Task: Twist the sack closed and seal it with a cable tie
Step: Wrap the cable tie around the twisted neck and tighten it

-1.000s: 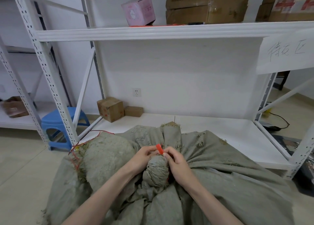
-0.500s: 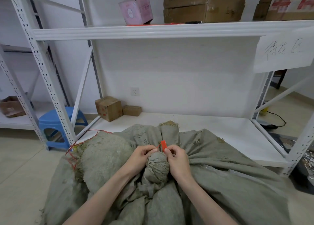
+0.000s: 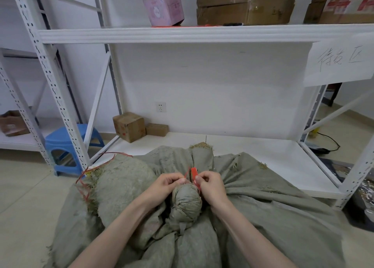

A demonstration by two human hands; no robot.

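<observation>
Pinching red cable tie (image 3: 194, 175) at sack (image 3: 263, 207) neck: both hands (image 3: 169, 183).

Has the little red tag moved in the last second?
Barely. The red tag still sits above the twisted sack neck, pinched by the right hand; the left hand holds its strap.

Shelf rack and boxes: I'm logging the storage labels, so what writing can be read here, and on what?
"待发区", handwritten, third character clearest: white paper sign taped to the rack.
Pink box: print too blurred.
Large cardboard carton: dark print line unreadable.
Right carton: red labels blurred.
Small box: red marks illegible.
</observation>
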